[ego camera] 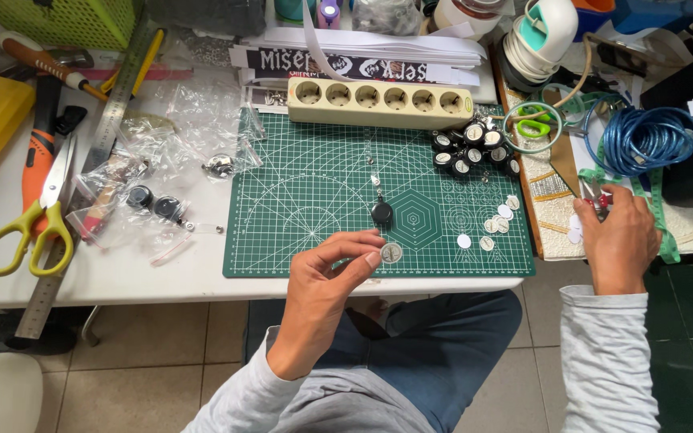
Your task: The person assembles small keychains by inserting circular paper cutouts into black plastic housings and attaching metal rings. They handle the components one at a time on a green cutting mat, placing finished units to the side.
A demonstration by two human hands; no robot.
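My left hand (322, 293) pinches a small round disc (391, 253) by its edge over the green cutting mat (298, 200), face up for checking, near the black badge reel (381, 212). My right hand (619, 232) closes on something small; can't tell what.

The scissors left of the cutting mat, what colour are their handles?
Yellow-green handles on the scissors, with plain metal blades; the head view shows them clearly.

A small round silvery disc (391, 253), pinched upright at the green cutting mat's (298, 200) near edge.
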